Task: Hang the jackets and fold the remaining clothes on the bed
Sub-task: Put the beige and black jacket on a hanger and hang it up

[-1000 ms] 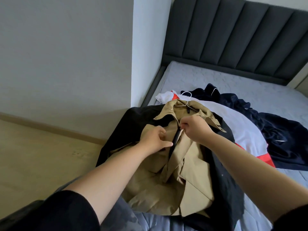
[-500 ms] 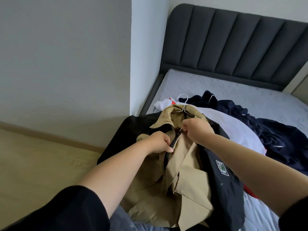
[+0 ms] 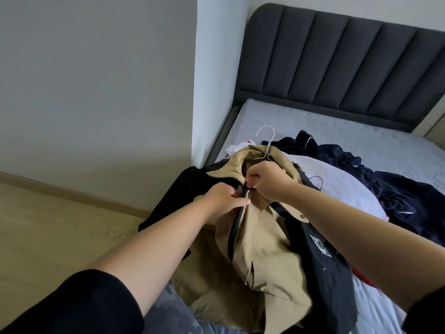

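I am seeing both hands working at the neck of the tan jacket (image 3: pixel 265 239), a matte, creased cotton-looking piece that is lying front-up on the near corner of the bed (image 3: pixel 313 121). It is resting on top of a smoother black jacket (image 3: pixel 322 280), which is carrying one green-and-white patch (image 3: pixel 320 245). The left hand (image 3: pixel 224 201) is gripping the left front edge, fingers curled tight into the cloth. The right hand (image 3: pixel 269 182) is pinching the placket just below the collar, thumb and fingertips closed narrow. A black glossy strip (image 3: pixel 237 222) (a zip edge or lining, I cannot tell which) is running down between the two fronts.

One thin white wire hanger (image 3: pixel 267 141) is poking its hook out of the tan collar. A thin dark hook (image 3: pixel 317 180) is showing just beside the right wrist.

I am counting four main garments: tan, black, a smooth white one (image 3: pixel 337 186) and a rumpled navy one (image 3: pixel 397 198) behind it. The quilted grey mattress is meeting a padded headboard (image 3: pixel 337 56) that is showing vertical channels.
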A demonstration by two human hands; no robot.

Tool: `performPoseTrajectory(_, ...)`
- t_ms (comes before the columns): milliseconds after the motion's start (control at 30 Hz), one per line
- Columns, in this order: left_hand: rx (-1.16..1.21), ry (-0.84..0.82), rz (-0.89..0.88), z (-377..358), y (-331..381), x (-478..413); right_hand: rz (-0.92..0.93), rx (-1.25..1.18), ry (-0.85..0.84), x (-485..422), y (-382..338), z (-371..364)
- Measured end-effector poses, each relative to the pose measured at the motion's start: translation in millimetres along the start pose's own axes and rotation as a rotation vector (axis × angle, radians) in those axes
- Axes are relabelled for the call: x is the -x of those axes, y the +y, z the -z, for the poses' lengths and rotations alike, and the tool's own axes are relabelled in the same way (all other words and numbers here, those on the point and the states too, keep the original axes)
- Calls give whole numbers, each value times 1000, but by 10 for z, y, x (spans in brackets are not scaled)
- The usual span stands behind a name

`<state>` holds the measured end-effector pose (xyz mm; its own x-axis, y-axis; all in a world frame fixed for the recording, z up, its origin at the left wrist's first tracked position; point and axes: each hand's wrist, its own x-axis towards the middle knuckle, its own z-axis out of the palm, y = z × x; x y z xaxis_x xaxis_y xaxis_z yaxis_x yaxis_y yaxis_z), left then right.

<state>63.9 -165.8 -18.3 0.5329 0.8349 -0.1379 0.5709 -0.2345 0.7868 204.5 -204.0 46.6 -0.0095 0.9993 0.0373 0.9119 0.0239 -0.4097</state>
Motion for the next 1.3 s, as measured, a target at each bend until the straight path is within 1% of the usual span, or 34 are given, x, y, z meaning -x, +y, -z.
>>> performPoseTrajectory(100,46,-37,-22,4,-24,1,5,37,-21,7,7,37)
performPoseTrajectory(167,-1,-75,-56,20,-24,20,-2,158,-18,19,59,61)
performPoseTrajectory(233,-37,-104,-85,48,1,26,-43,205,-6,11,140,77)
performPoseTrajectory(300,-46,-150,-83,84,15,37,-97,183,25,-18,183,71)
performPoseTrajectory(367,-50,-209,-66,118,5,61,-146,181,85,-55,178,55)
performPoseTrajectory(533,-87,-294,-24,204,-80,124,-242,111,235,-139,218,95)
performPoseTrajectory(567,-104,-306,-14,209,-114,141,-244,98,234,-147,225,119)
performPoseTrajectory(633,-163,-333,4,204,-193,173,-179,111,187,-148,181,145)
performPoseTrajectory(700,-160,-302,2,214,-253,193,-67,139,165,-132,89,137)
performPoseTrajectory(733,-85,-244,0,225,-270,192,-12,144,167,-111,34,133)
performPoseTrajectory(800,137,-64,-5,260,-240,165,73,132,179,-71,-60,137)
performPoseTrajectory(833,212,20,-15,278,-195,139,96,128,186,-60,-94,141)
performPoseTrajectory(867,238,71,-24,288,-138,103,113,136,187,-47,-127,141)
performPoseTrajectory(900,215,87,-36,293,-82,69,133,150,186,-34,-157,128)
performPoseTrajectory(967,102,73,-65,288,13,27,169,164,184,-18,-210,92)
performPoseTrajectory(1067,32,60,-73,304,45,6,262,190,200,-4,-263,103)
performPoseTrajectory(1133,-37,33,-79,308,24,33,328,243,130,-4,-268,152)
performPoseTrajectory(1167,-52,15,-77,306,5,51,324,333,73,-5,-275,161)
performPoseTrajectory(1233,-51,-2,-61,305,-38,96,222,544,34,-5,-251,146)
performPoseTrajectory(1267,-65,-6,-58,310,-61,113,154,580,41,-15,-215,154)
performPoseTrajectory(1300,-86,-15,-58,316,-83,127,88,563,57,-36,-173,176)
